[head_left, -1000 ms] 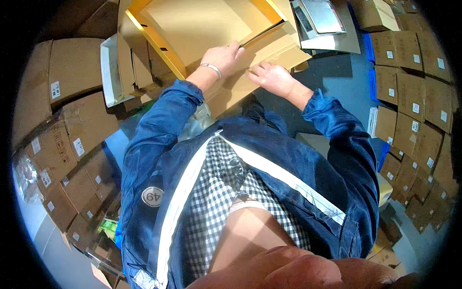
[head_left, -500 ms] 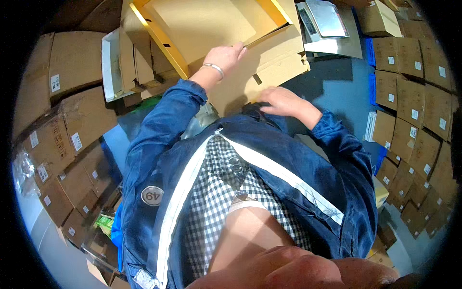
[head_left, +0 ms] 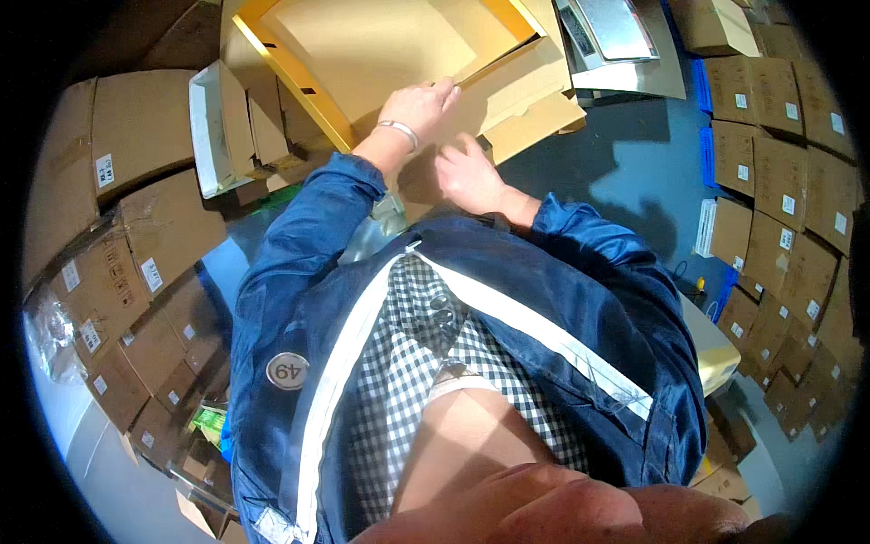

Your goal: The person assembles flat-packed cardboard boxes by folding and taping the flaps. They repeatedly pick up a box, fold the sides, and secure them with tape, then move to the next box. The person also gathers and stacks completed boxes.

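Note:
A shallow cardboard box (head_left: pixel 381 45) with golden-yellow side walls sits at the top centre, its inside facing up. Along its near side runs a plain brown flap (head_left: pixel 536 125), part of which stands folded up. My left hand (head_left: pixel 419 113), a silver bracelet at its wrist, has its fingers bent over the near edge of the box. Close to it, my right hand (head_left: pixel 469 181) grips the near flap with curled fingers, the thumb side up. The fingertips of both hands are partly hidden.
Stacked brown cartons stand left (head_left: pixel 143 122) and right (head_left: pixel 757 150). A white tray (head_left: pixel 207 136) with folded cardboard lies left of the box. At the upper right, a scale with a metal plate (head_left: pixel 616 32) rests on a surface. Blue-grey floor (head_left: pixel 598 163) shows between.
My right hand has moved left and up, closer to my left hand. The outer strip of the near flap has tilted up from lying flat. My left hand stays nearly in place.

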`<state>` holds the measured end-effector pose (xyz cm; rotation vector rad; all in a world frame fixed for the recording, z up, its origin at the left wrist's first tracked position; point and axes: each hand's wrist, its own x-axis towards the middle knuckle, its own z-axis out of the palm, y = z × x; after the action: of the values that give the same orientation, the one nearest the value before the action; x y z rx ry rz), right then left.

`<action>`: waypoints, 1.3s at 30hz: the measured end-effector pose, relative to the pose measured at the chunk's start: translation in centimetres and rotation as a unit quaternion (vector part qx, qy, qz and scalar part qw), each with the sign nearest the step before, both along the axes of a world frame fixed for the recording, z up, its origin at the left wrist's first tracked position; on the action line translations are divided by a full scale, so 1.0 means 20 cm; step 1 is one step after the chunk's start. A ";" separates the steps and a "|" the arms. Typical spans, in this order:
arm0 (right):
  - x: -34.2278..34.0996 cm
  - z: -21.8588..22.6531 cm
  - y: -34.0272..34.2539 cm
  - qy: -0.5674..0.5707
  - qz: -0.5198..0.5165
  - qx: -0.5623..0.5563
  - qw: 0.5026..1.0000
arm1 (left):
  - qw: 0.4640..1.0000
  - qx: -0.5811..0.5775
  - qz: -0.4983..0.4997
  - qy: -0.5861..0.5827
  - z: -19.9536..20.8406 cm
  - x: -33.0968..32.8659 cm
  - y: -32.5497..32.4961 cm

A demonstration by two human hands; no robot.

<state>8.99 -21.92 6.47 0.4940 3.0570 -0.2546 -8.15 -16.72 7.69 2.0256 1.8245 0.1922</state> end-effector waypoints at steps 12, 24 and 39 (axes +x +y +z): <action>0.46 0.07 0.56 -0.043 -0.074 0.060 0.995 | 0.999 -0.020 -0.026 -0.038 0.03 -0.01 0.01; 0.09 0.54 1.00 -0.141 -0.014 -0.182 0.973 | 0.722 -0.581 0.024 -0.374 -0.07 -0.13 0.10; -0.07 0.26 1.29 -0.226 0.041 -0.305 0.924 | 0.999 0.035 -0.018 -0.005 0.13 0.00 -0.39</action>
<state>7.58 3.80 11.60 0.3195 2.3667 -0.9046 -8.11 -24.50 10.34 2.0990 1.7969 0.2597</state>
